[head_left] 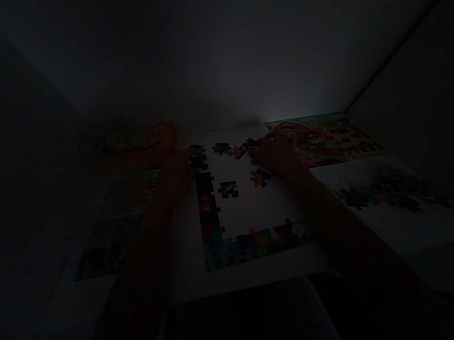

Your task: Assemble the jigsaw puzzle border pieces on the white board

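Observation:
The view is very dark. A partly joined jigsaw puzzle lies on a white sheet, with a left column (207,201) and a bottom row (261,242) linked at the corner. My left hand (179,174) has its fingertips on the edge of a dark puzzle piece (198,160) at the column's top. Across the sheet, my right hand (277,151) reaches in with fingers stretched out, close to a dark piece (251,143) and an orange-patterned piece (260,177). A pinkish piece (237,152), another dark piece (221,148) and a yellow-marked piece (229,189) lie loose between the hands.
A colourful farm picture (328,138) lies at the back right. Nearer on the right, a pile of loose puzzle pieces (400,189) rests on a white surface. An orange box or picture (138,143) and dim printed sheets (102,251) lie left. A pale wall (209,53) stands behind.

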Demonstrator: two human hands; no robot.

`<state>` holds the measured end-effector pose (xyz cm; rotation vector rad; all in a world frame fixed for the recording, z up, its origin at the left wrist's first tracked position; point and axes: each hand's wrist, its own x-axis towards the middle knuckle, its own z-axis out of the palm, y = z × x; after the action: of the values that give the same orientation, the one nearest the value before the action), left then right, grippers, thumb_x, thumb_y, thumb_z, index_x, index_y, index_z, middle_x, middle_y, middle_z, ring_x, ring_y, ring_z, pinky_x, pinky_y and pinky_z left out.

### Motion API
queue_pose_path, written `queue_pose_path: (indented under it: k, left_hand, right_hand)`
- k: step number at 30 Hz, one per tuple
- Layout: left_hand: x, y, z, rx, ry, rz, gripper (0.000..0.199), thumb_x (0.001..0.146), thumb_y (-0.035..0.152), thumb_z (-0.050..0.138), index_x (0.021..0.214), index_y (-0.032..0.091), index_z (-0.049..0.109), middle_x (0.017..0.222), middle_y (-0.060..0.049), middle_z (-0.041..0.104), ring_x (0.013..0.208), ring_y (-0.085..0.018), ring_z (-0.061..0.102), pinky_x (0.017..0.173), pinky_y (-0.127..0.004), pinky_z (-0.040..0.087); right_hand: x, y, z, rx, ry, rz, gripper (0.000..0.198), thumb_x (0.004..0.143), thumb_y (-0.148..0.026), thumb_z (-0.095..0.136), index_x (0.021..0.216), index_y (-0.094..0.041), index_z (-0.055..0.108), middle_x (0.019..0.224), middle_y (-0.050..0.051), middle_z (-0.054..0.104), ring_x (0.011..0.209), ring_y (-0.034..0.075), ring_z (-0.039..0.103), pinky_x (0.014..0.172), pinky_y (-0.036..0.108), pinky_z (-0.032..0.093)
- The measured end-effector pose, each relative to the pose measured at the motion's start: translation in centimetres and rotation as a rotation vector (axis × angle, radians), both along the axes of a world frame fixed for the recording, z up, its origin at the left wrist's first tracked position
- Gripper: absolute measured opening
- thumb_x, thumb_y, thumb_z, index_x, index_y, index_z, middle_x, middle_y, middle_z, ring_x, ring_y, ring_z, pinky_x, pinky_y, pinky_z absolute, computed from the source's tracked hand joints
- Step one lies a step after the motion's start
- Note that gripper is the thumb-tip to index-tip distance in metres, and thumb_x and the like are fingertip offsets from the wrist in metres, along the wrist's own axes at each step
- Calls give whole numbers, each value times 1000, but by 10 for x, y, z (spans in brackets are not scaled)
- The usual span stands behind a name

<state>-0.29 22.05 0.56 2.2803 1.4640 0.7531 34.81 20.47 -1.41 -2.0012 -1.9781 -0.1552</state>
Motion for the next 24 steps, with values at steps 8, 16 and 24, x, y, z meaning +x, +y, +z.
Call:
queue_pose_path:
  k: [8,16,24]
  left_hand:
    - [4,-1,5,32,-10,27,41,99,14,77,136,29,82,135,-10,83,116,-34,80,116,-52,61]
    - [5,-6,9,24,39,17,40,105,17,72,142,29,79,145,-10,82,129,-33,78,120,-49,60]
    - [2,-3,6,58,-3,52,35,105,18,68,136,27,80,137,-12,84,118,-32,79,115,-50,62]
  right_hand:
    - [-12,11,-5,9,132,-19,45,110,-48,68,140,-16,80,148,28,72,144,49,62,123,70,43]
    - [-18,14,-7,-13,225,-107,44,102,-50,79,130,-16,84,153,29,70,153,53,56,128,74,38]
    - [-7,20,1,64,621,117,25,93,-36,83,115,-27,74,116,12,86,111,36,78,115,64,53]
